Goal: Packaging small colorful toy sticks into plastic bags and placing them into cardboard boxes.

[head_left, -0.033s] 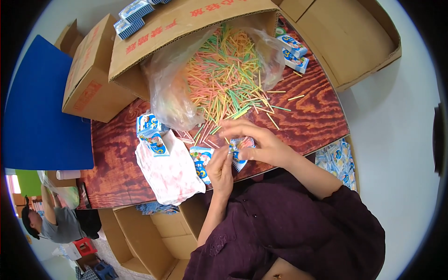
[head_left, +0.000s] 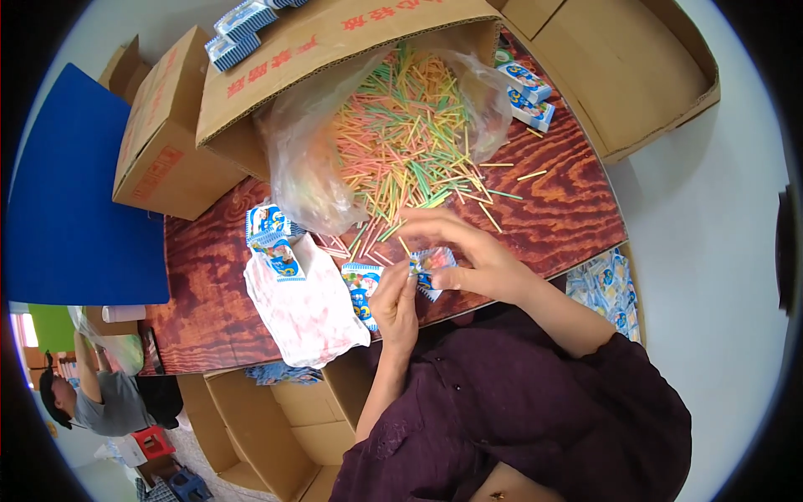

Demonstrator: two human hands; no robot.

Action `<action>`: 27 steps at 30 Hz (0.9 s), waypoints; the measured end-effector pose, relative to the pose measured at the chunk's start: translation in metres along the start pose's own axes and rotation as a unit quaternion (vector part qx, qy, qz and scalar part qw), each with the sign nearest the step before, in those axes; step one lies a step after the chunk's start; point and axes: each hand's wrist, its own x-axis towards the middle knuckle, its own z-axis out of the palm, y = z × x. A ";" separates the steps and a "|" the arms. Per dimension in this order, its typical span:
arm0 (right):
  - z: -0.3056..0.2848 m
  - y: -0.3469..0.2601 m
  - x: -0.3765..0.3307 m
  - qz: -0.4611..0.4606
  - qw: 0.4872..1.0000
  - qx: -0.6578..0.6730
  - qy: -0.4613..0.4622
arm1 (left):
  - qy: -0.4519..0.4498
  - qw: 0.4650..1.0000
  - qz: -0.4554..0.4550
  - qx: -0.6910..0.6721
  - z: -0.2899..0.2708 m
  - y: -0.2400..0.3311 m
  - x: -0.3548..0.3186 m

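My left hand (head_left: 395,305) pinches the edge of a small blue-and-white printed packet (head_left: 432,261) near the table's front edge. Over that packet, my right hand (head_left: 477,259) spreads its fingers away from the thumb; the thumb lies by the packet's right side and the fingertips are slightly blurred. Just beyond the fingers a heap of thin pink, yellow and green sticks (head_left: 401,134) spills from a clear plastic bag (head_left: 305,180). A second packet (head_left: 361,289) rests partly behind my left hand. Whether sticks are inside the pinched packet I cannot tell.
A white pink-stained cloth (head_left: 301,314) with packets (head_left: 280,255) on it lies to the left. The big carton (head_left: 335,63) stands behind the bag. Open cartons (head_left: 284,410) sit below the table's edge. A person (head_left: 100,402) works at far left.
My right hand's fingers have shifted slightly upward from the packet. My left hand keeps its pinch on the packet.
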 end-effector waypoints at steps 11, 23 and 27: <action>0.024 -0.027 -0.001 -0.089 0.967 -0.239 -0.002 | -0.024 0.992 -0.037 -0.115 -0.027 0.020 -0.001; 0.028 -0.002 -0.004 0.047 0.992 -0.113 0.012 | 0.246 0.969 -0.022 0.000 -0.114 0.002 0.049; 0.037 -0.008 -0.004 0.065 0.993 -0.084 -0.042 | 0.303 0.935 0.037 0.181 -0.151 -0.073 0.075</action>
